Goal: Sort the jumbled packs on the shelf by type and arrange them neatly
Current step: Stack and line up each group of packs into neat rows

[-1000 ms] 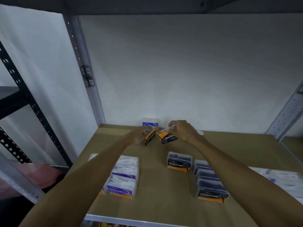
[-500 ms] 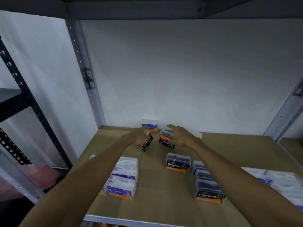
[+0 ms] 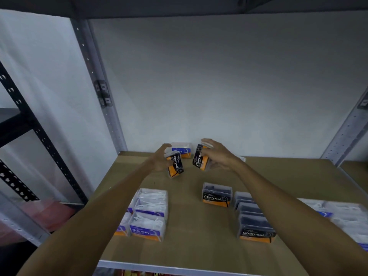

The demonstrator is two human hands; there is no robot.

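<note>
Left Charcoal pack stands on end, my left hand curled round it; right Charcoal pack is tilted, gripped in my right hand. Both are far on the shelf board, apart. Blue-label pack sits behind them at the wall. Smooth packs near left, Charcoal row near right.

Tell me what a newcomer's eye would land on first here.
At the back of the shelf, the left hand grips a tilted Charcoal pack and the right hand holds a second Charcoal pack, side by side near the wall. Nearer the front, white Smooth packs sit grouped on the left and a row of dark Charcoal packs on the right, a lone Charcoal pack between them.
</note>
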